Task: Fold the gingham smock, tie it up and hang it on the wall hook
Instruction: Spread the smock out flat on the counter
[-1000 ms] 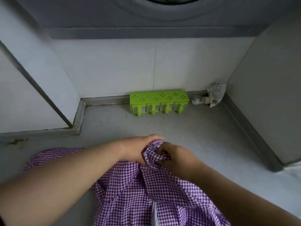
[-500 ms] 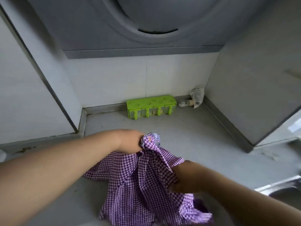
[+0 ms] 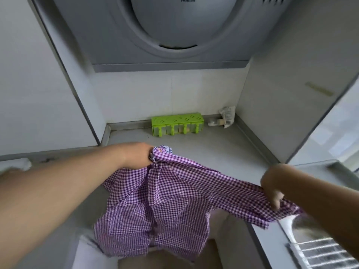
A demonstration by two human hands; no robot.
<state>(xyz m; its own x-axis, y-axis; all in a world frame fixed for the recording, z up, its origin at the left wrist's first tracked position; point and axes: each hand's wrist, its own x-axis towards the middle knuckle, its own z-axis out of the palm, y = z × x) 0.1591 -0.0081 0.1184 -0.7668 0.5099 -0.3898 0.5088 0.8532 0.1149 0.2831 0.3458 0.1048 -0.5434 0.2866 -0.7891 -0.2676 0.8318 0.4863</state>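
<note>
Holding the gingham smock up off the counter, head view only. I'm gripping one bunched end in my left hand, fingers curled round the gathered cloth, and pinching the other end in my right hand, fingers curled down over the edge. Hands are well apart, so the top edge is running stretched between them, sloping down toward the right. The rest of the smock is hanging below in loose folds, in front of me and over the counter's front edge. My read: I'm spreading it out like this to find the edges and flatten it before making the first fold, so the folding is barely started; no tie made, nothing hung. I'm not seeing a wall hook anywhere in this view.

Behind the smock, a green slotted rack is sitting against the back wall, with a crumpled white packet just beside it in the right corner. A range hood is hanging overhead. A sink with a wire grid is showing at bottom right, under my right forearm. The right end of the cloth is dangling near it; I judge a risk of it dipping in there.
</note>
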